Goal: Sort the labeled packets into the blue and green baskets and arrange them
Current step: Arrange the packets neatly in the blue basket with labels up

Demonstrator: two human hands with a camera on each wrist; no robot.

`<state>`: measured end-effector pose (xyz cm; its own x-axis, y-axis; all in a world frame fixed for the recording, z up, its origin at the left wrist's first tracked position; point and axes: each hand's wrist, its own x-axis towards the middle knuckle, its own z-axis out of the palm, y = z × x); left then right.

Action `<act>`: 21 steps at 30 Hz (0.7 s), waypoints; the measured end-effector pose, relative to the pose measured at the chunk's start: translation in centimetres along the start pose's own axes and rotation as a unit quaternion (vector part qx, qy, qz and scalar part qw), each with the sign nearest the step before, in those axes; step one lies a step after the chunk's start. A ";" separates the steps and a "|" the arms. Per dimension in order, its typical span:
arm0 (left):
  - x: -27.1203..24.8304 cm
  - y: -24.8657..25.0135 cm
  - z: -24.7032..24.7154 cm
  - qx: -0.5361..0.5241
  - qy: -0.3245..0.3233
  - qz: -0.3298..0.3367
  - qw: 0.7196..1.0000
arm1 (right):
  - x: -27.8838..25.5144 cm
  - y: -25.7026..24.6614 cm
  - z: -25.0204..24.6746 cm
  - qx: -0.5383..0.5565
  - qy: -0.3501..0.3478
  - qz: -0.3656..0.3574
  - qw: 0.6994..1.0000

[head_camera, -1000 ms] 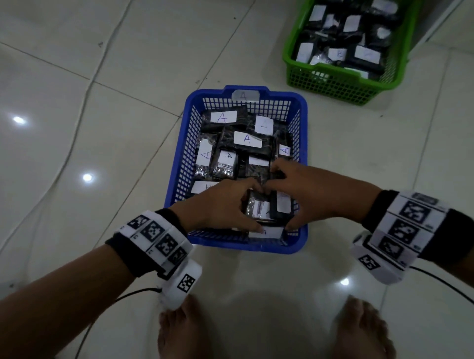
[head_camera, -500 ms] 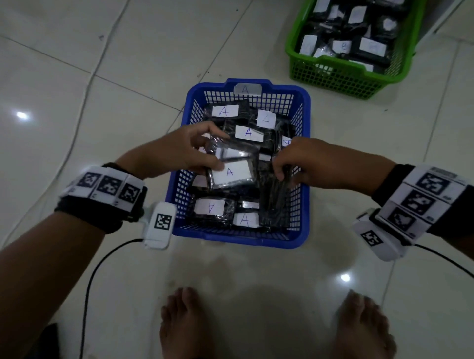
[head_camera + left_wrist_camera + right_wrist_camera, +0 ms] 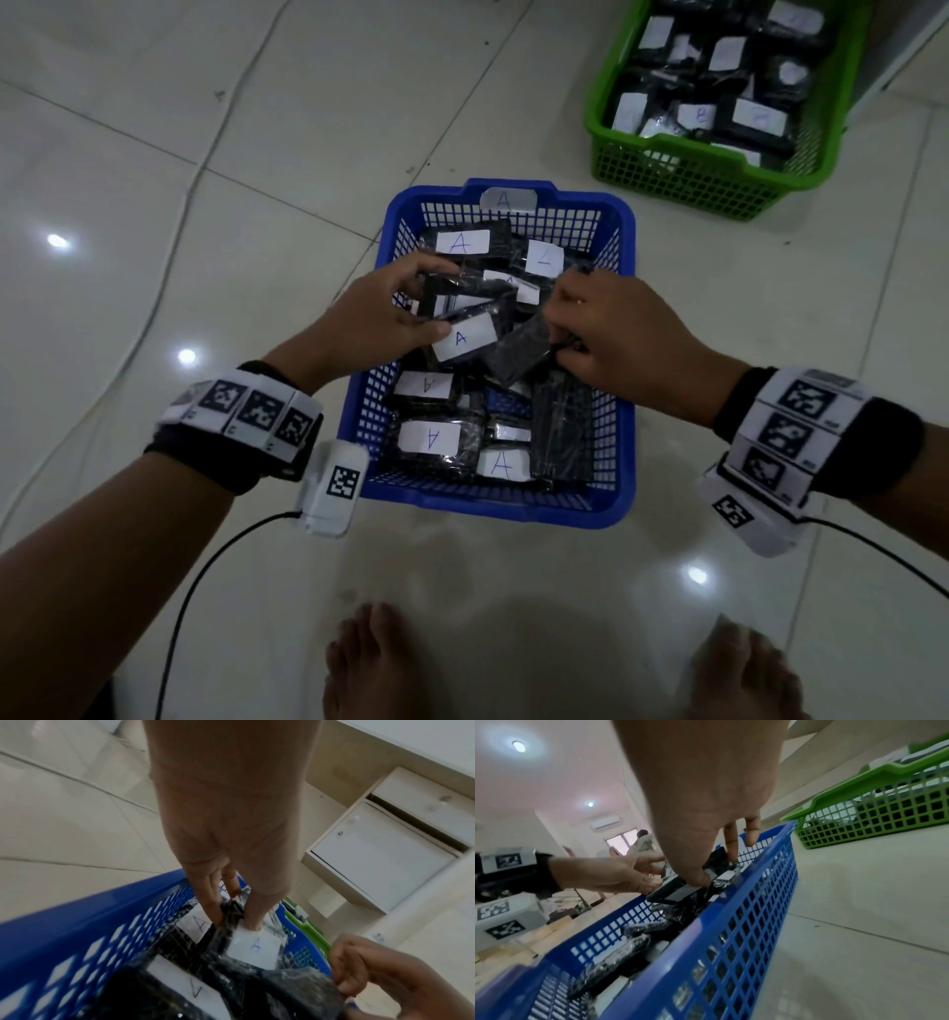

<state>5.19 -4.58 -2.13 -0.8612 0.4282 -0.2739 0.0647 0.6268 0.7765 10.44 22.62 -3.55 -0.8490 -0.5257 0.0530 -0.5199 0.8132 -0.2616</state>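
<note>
Both hands at work over the middle of the blue basket (image 3: 493,506) on the floor. Left hand (image 3: 382,313) now lifting a small stack of packets (image 3: 464,313), thumb pressed by the white "A" label, fingers curled over the far edge: a closed grip on the stack. Right hand (image 3: 611,334) pinching a dark packet (image 3: 516,349) tilted label-down beside it. Compared with half a second back, stack raised slightly and carried toward the far end, right hand shifted inward onto that loose packet. A second back, both hands down at the near wall instead. Likely meaning: sorting finished here, tidying into rows under way. Green basket (image 3: 688,180) well apart, already loaded.
</note>
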 end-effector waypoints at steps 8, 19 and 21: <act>0.1 0.3 -0.9 0.148 -0.071 0.036 0.986 | 0.4 -1.0 1.1 0.007 -0.183 -0.038 0.982; -1.1 1.6 2.3 0.359 -0.018 0.265 0.895 | -0.7 -2.9 1.0 0.052 -0.331 -0.087 0.938; -1.5 1.9 3.4 0.337 -0.112 0.221 0.908 | -0.9 -2.6 0.8 0.061 -0.349 -0.081 0.932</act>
<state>8.32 -1.86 -2.16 -0.5556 0.8100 -0.1873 0.7390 0.5844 0.3352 12.58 20.77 -3.73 -0.4703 -0.7084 -0.5263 -0.5852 0.6968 -0.4148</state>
